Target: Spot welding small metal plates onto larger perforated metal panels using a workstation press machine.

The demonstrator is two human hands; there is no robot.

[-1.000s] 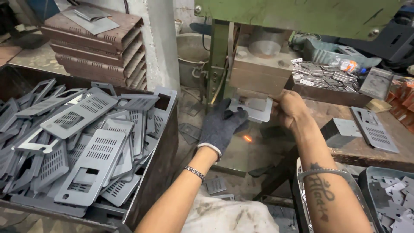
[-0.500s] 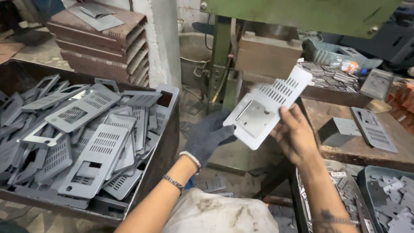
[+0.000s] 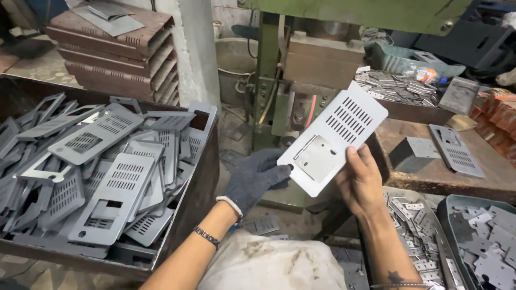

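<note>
Closest to me, down at the bottom edge, there's a pale cloth (image 3: pixel 271 266) over the lap, and both forearms rise from either side of it. On my right, low down, I see a tray of small metal pieces (image 3: pixel 416 231) and beside it a dark bin of flat grey offcuts (image 3: pixel 484 247). Moving up — my right hand (image 3: pixel 361 181) is bare and clamped on the lower right edge of a grey slotted metal plate (image 3: pixel 334 135), thumb pressed on its face, fingers behind. My left hand (image 3: pixel 257 180) wears a dark knit glove and its fingertips pinch the plate's lower left corner, so both hands are closed on the same piece, held tilted in the air in front of the machine. To my left sits a big dark crate (image 3: pixel 200 177) heaped with matching slotted plates (image 3: pixel 113 182), lying every which way. Past the held plate on the right is a worn wooden bench (image 3: pixel 484 174) with another slotted plate (image 3: pixel 456 150) lying flat on it. Farther back stands the green press frame (image 3: pixel 267 80) with its brown block (image 3: pixel 321 62) — and at far left, a stack of rusty brown metal channels (image 3: pixel 118 48).
</note>
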